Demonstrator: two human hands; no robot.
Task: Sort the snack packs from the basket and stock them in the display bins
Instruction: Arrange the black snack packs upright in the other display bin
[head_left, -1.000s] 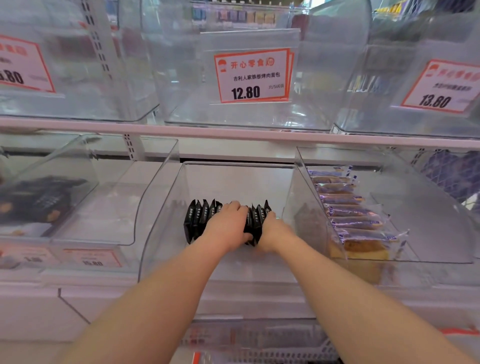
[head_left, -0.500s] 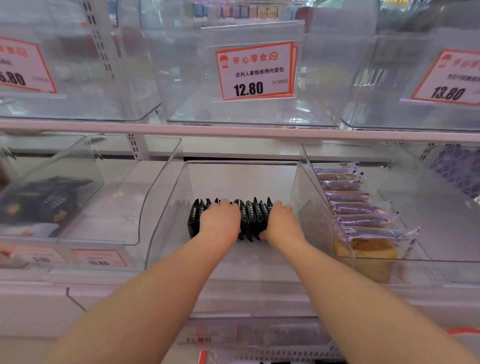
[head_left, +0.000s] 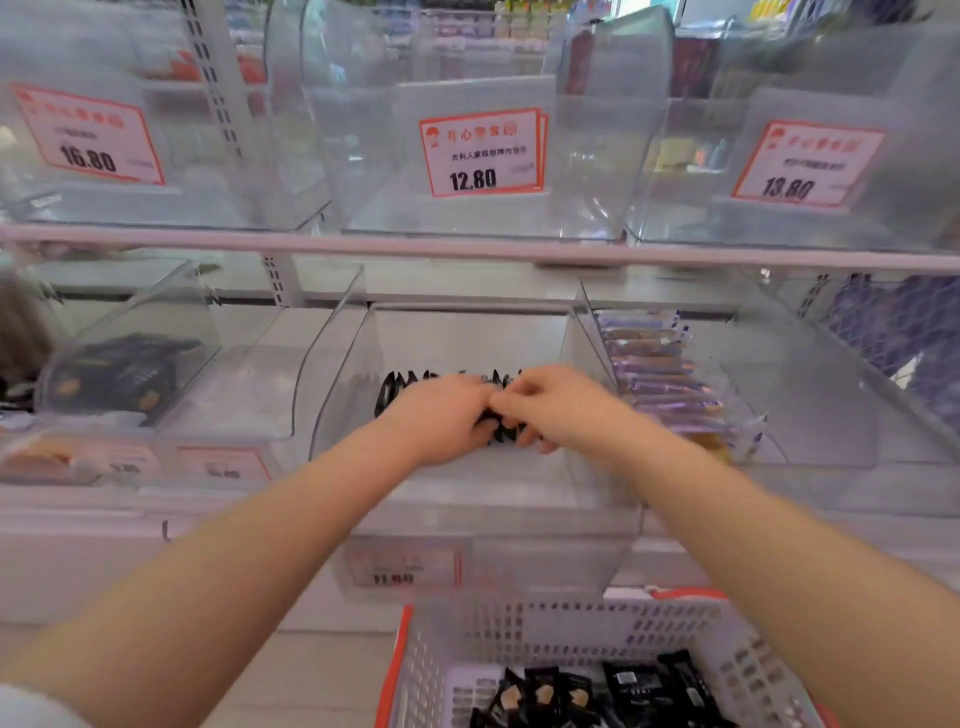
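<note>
A row of black snack packs (head_left: 400, 389) stands on edge inside the clear middle display bin (head_left: 337, 358) on the lower shelf. My left hand (head_left: 436, 415) lies over the row with fingers curled round the packs. My right hand (head_left: 556, 405) sits beside it, touching it, fingers curled onto the right end of the row. Most of the row is hidden under both hands. Below, a white basket (head_left: 571, 629) with a red rim holds several more black packs (head_left: 597, 691).
The right-hand bin (head_left: 810, 395) holds a row of purple-wrapped cakes (head_left: 654, 374). A bin at left (head_left: 171, 312) contains dark packs (head_left: 119, 374). Clear upper bins carry price cards 16.80 (head_left: 88, 140), 12.80 (head_left: 483, 153) and 13.80 (head_left: 805, 166). A shelf rail (head_left: 467, 249) crosses above.
The view has tilted down, bringing the basket into sight. My hands have drawn closer together over the row of black packs and now touch.
</note>
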